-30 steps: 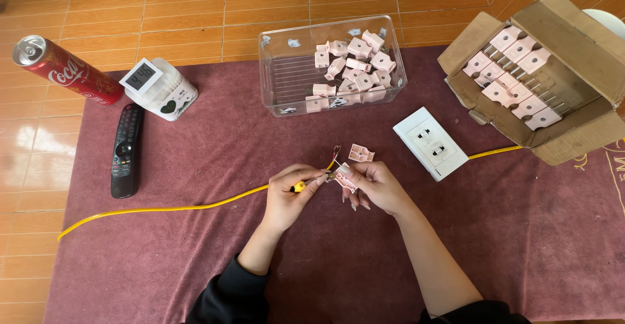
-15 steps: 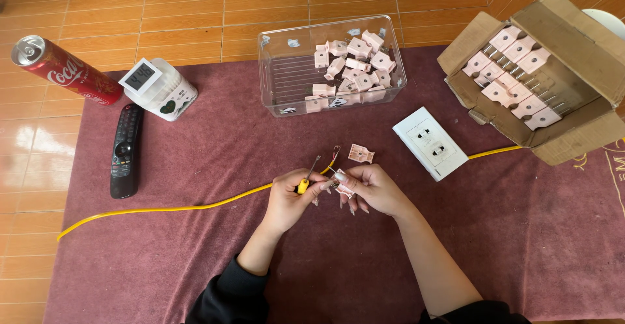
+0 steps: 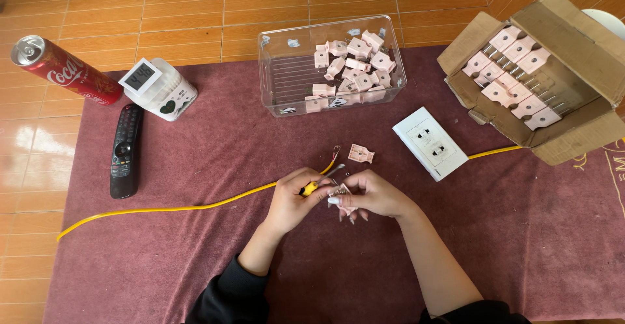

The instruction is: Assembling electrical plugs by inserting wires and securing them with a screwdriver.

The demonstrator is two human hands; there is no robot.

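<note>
Hands drawn closer at centre frame.
Left hand [image 3: 296,197] now grips the yellow cable [image 3: 195,205]; right hand [image 3: 371,194] pinches a pink plug half [image 3: 340,196]; the other half [image 3: 360,153] lies above.

Yellow cable [image 3: 176,207] — maroon cloth [image 3: 195,154] — pink plugs [image 3: 351,63]

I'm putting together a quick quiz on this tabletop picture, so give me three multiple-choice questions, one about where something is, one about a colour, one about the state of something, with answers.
1. Where does the black remote control lie?
A. inside the cardboard box
B. on the cloth, just below the red can
C. in the clear plastic bin

2. What colour is the cable across the cloth?
A. yellow
B. blue
C. white

3. How is the cardboard box?
A. taped shut
B. open, with pink plugs in rows
C. flattened

Answers: 1 B, it lies near the left edge under the red can. 2 A, it is yellow throughout. 3 B, flaps are spread and plugs show.
</note>
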